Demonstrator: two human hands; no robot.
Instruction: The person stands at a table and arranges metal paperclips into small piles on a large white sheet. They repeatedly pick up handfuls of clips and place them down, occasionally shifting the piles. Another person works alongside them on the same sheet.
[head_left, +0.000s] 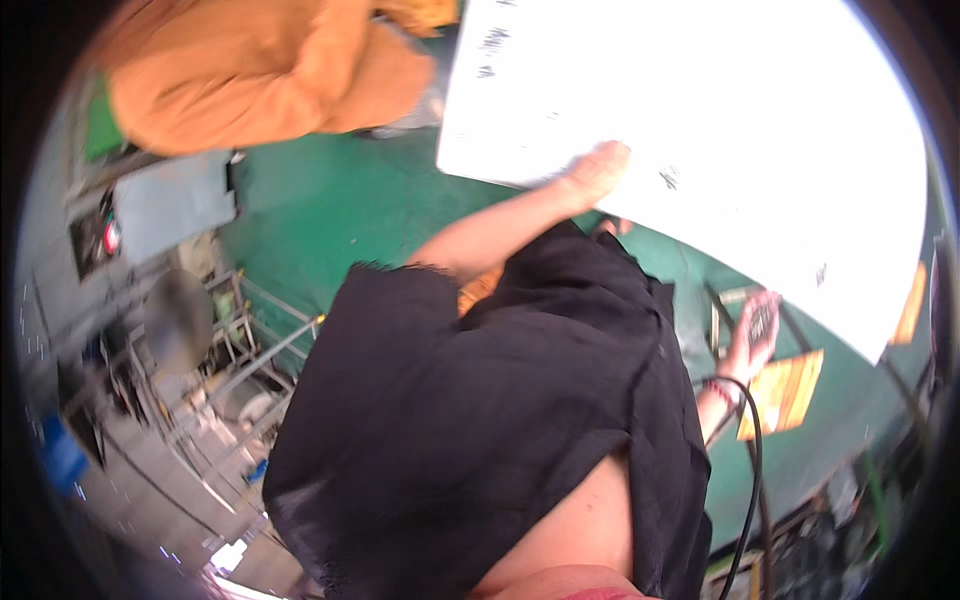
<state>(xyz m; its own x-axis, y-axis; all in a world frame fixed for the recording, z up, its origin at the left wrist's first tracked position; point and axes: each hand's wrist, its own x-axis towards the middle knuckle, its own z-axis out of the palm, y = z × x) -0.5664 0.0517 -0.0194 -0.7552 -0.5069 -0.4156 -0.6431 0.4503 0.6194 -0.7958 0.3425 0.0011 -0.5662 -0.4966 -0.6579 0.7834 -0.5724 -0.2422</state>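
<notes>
The left hand [597, 170] presses on a large white sheet [700, 130]; the right hand [755, 335] grips a dark, blurred object [762, 322] over the green floor [330, 210].

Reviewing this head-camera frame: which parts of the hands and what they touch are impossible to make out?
- Left hand: rests at the edge of the large white sheet; fingers blurred, grip unclear.
- White sheet: overexposed, dark marks smeared, top cut off by the frame.
- Right hand: holds a small dark object, too small and blurred to identify.
- Black cable: lower end lost in the dark rim.
- Black garment: hides the floor below.
</notes>
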